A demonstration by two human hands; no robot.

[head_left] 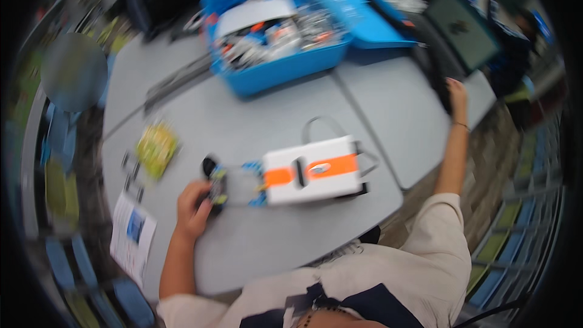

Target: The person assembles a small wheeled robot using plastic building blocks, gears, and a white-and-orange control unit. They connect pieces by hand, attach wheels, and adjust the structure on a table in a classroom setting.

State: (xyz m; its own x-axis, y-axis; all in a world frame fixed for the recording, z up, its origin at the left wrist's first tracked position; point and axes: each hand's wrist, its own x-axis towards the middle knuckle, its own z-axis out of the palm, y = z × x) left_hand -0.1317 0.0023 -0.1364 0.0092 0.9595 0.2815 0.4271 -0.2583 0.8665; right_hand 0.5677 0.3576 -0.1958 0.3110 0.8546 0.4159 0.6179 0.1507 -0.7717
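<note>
On the grey table lies a wheeled model (243, 187) built of grey, blue and lime parts, with a white and orange block (313, 171) at its right end. My left hand (194, 208) is closed around the black wheel at the model's left end. My right arm reaches far out to the right. There my right hand (456, 92) grips the near edge of a dark laptop (438, 76), fingers curled and partly blurred. The laptop's lit screen (463, 29) stands raised. A thin cable (325, 120) loops behind the white block.
A blue bin (285, 68) full of bagged parts stands at the back, its blue lid (364, 21) beside it. To the left lie a bag of yellow pieces (156, 149), dark loose parts (132, 173) and a printed sheet (130, 234). Another person (513, 54) is at the far right.
</note>
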